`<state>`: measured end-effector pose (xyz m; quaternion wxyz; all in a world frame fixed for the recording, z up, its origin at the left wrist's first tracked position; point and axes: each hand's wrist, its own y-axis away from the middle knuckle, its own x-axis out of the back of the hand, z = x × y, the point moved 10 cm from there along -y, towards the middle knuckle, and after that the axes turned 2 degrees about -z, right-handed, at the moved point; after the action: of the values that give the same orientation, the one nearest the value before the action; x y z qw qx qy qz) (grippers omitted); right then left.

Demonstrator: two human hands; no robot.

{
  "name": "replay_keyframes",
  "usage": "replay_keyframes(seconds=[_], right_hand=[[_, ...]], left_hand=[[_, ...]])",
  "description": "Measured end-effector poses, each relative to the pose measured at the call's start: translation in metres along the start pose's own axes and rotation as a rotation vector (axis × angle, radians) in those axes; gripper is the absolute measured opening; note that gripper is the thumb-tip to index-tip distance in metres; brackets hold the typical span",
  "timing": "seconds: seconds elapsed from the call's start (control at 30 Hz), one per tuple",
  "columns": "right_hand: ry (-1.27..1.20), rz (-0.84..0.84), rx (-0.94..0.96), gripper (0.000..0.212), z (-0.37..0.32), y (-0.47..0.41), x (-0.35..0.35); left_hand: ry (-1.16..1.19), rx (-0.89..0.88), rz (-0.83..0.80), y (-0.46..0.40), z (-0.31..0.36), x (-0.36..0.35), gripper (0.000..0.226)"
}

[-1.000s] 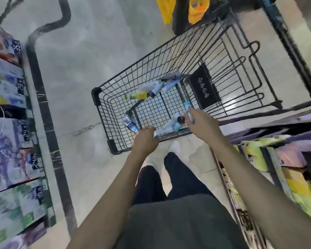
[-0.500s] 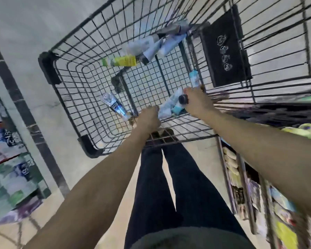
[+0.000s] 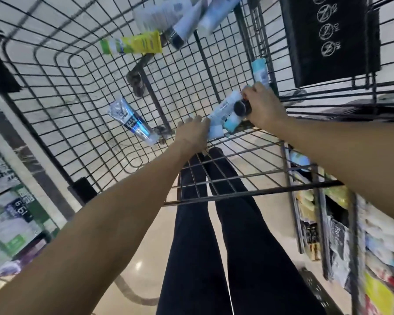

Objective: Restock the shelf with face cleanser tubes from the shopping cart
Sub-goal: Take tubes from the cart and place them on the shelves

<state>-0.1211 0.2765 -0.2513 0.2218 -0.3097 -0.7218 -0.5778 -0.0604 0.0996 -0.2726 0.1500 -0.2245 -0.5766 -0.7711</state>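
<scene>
A black wire shopping cart (image 3: 62, 123) fills the upper view, with several cleanser tubes on its floor. My right hand (image 3: 263, 108) grips a light blue tube (image 3: 259, 72) that sticks up beside the cart's right wall; a dark cap (image 3: 239, 108) shows at its fingers. My left hand (image 3: 192, 133) holds the near end of a white tube (image 3: 224, 106) lying with a pale blue one (image 3: 231, 123). A silver-blue tube (image 3: 130, 120) lies to its left. A yellow-green tube (image 3: 133, 45) and more white tubes (image 3: 180, 14) lie farther away.
A black child-seat flap (image 3: 328, 37) hangs at the cart's far right. Stocked shelves (image 3: 341, 242) run along the right, close to the cart. Price-tagged shelves (image 3: 11, 214) line the left. My dark-trousered legs (image 3: 214, 246) stand on the pale floor below the cart.
The view has dropped much closer to the cart, so it now fills the frame. Both hands stay at the same tubes near the cart's near right corner.
</scene>
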Motion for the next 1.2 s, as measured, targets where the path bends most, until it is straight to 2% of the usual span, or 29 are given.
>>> replay_keyframes(seconds=[0.1,0.17,0.3,0.37,0.43,0.47,0.53,0.7,0.83,0.9,0.97,1.07,1.13,1.2], right_hand=[[-0.016,0.041,0.015,0.046,-0.001,0.001,0.010],[-0.146,0.044,-0.008,0.047,-0.003,0.003,0.019],[-0.787,-0.067,-0.235,0.044,-0.009,0.016,0.026],[-1.146,-0.112,-0.317,0.041,-0.019,0.026,0.024],[-1.476,-0.155,-0.316,0.028,-0.037,0.038,0.027],[-1.599,-0.163,-0.319,0.024,-0.045,0.044,0.031],[-1.735,-0.186,-0.346,0.036,-0.054,0.058,0.035],[-1.902,-0.251,-0.303,0.051,-0.079,0.098,0.065],[-1.920,-0.304,-0.221,0.058,-0.095,0.135,0.091],[-1.869,-0.313,-0.184,0.055,-0.104,0.157,0.108],[-1.817,-0.268,-0.148,0.062,-0.108,0.177,0.125],[-1.782,-0.143,-0.107,0.074,-0.106,0.207,0.155],[-1.765,-0.096,-0.062,0.066,-0.106,0.230,0.174],[-1.771,-0.094,0.022,0.046,-0.112,0.253,0.195]], left_hand=[[0.058,-0.011,0.033,0.001,-0.005,0.007,0.041],[0.121,-0.012,0.069,0.004,-0.009,0.012,0.032],[0.222,0.014,0.165,0.018,-0.021,0.031,0.026],[0.193,0.055,0.250,0.032,-0.028,0.050,0.035],[0.223,0.094,0.327,0.049,-0.033,0.072,0.043],[0.298,0.092,0.357,0.059,-0.034,0.083,0.044],[0.537,0.055,0.415,0.081,-0.035,0.103,0.040],[1.142,0.081,0.482,0.141,-0.042,0.134,0.042],[1.510,-0.037,0.497,0.194,-0.030,0.163,0.048],[1.571,-0.098,0.470,0.220,-0.021,0.174,0.063],[1.604,-0.140,0.424,0.242,-0.011,0.181,0.075],[1.675,-0.224,0.355,0.277,0.007,0.193,0.079],[1.710,-0.277,0.298,0.300,0.021,0.201,0.076],[1.717,-0.330,0.252,0.321,0.034,0.208,0.073]])
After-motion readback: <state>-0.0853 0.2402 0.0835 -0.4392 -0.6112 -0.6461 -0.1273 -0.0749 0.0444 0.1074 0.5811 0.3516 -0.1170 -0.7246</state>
